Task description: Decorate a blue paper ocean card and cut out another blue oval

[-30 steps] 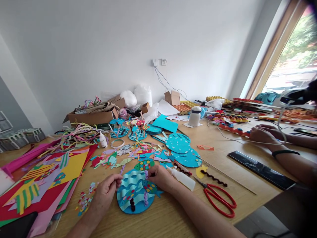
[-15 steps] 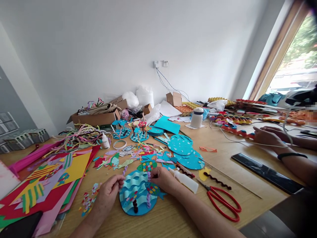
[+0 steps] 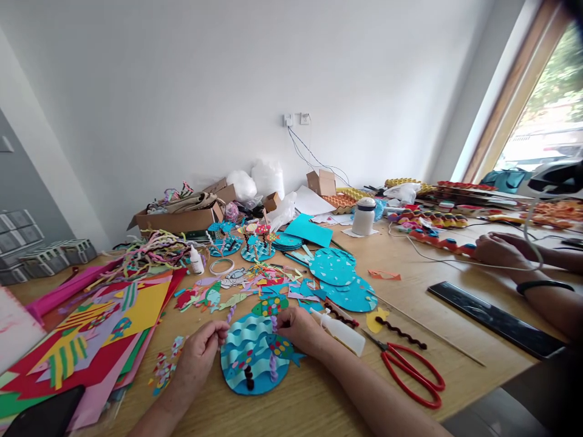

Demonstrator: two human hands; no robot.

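At far left, sheets of coloured paper (image 3: 155,297) lie overlapping on the wooden table (image 3: 291,419). Next come small paper scraps (image 3: 161,371), near the left wrist; a sleeveless wrist dragged back could scatter them. The left hand (image 3: 203,347) has thumb and fingers drawn together at the disc's left edge, near a purple twist (image 3: 231,314); whether anything is pinched there cannot be told.

The blue disc (image 3: 255,389) lies on the table between the hands, bearing pale wavy strips (image 3: 237,358), a dark coil (image 3: 249,377) and a dotted fish (image 3: 282,348). Pressure from a lowered fingertip could flatten the strips — their raised curves look soft.

The right hand (image 3: 300,329) has its fingertips bunched beside a second purple twist (image 3: 274,324), below a green spotted fish (image 3: 270,305); its hold, if any, is hidden. A sideways nudge here could tilt the twist or loosen the fish, should their attachment be weak.

Farther right, a squeeze bottle (image 3: 344,334) lies on its side near the right wrist — a bump could roll it. Red-handled scissors (image 3: 412,373) lie beyond, where an outward-swinging forearm could catch them.
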